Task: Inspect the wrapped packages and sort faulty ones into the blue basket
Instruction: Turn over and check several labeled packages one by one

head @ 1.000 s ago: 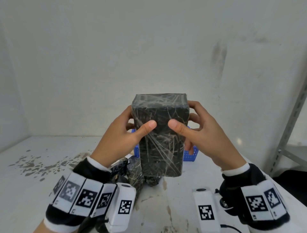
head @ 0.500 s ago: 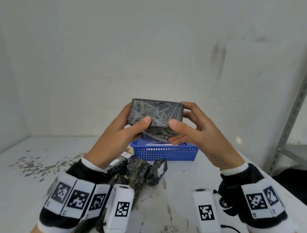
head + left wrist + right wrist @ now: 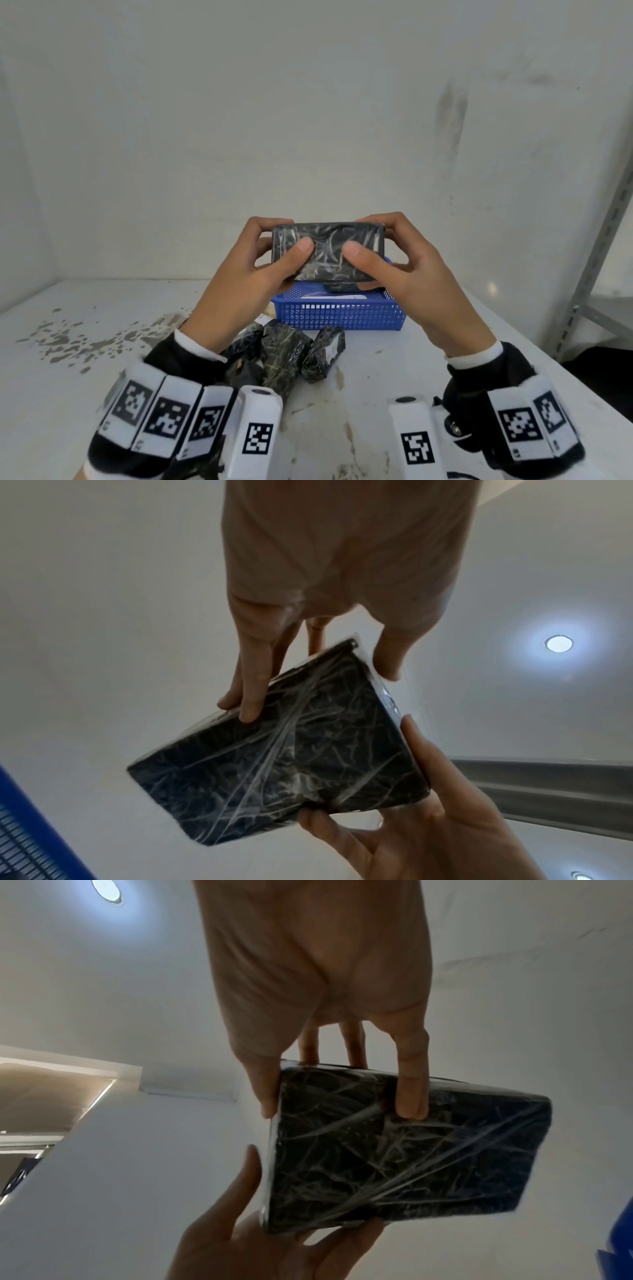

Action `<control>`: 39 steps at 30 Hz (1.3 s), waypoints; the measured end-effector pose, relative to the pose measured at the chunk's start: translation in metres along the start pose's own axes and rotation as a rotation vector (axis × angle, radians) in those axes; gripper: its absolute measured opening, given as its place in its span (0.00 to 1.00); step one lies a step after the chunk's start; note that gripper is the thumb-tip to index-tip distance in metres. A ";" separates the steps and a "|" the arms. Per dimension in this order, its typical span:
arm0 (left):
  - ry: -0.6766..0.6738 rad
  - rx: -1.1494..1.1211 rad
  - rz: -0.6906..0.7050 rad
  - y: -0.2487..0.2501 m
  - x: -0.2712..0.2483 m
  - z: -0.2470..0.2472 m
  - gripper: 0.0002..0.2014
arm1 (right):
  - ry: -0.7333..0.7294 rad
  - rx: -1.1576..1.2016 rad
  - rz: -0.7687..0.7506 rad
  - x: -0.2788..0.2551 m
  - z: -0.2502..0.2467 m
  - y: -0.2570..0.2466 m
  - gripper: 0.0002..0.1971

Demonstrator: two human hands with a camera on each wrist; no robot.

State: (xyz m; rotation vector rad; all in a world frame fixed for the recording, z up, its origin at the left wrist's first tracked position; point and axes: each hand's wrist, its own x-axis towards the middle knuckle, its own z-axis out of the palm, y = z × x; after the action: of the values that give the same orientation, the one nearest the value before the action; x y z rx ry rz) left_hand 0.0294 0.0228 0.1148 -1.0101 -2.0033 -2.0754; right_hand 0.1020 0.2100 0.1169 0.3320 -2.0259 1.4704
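left hand (image 3: 246,274): grips left end of wrapped package (image 3: 327,251), thumb on near face, fingers curled behind
right hand (image 3: 407,274): grips right end, thumb on near face, fingers behind
package: black, clear film, held long side level in the air above blue basket (image 3: 339,315)
basket: on white table (image 3: 68,377), something inside, unclear
other packages (image 3: 287,353): dark pile on table just in front of basket

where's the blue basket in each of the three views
Head: blue basket at centre, on the table behind and below the held package.
Left wrist: a blue strip at the lower left edge.
Right wrist: a blue sliver at the lower right edge.
Shared landmark: the held package.
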 end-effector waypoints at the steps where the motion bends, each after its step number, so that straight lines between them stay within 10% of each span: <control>1: -0.007 0.010 -0.003 -0.001 -0.001 0.000 0.28 | 0.009 0.010 -0.012 -0.001 0.001 0.001 0.18; 12: -0.181 -0.276 -0.285 0.003 0.005 -0.022 0.26 | -0.013 0.175 -0.044 -0.011 0.000 0.004 0.15; 20: -0.153 -0.168 -0.206 -0.015 -0.001 -0.021 0.46 | -0.140 0.076 0.267 -0.010 -0.009 0.008 0.53; 39: -0.044 0.092 -0.073 -0.004 0.005 -0.010 0.33 | -0.022 0.061 0.179 -0.002 0.002 0.013 0.33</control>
State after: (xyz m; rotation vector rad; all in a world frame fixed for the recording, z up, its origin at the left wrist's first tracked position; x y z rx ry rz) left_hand 0.0195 0.0159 0.1142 -0.9895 -2.1668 -1.9906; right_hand 0.0959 0.2125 0.1050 0.1963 -2.0762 1.6454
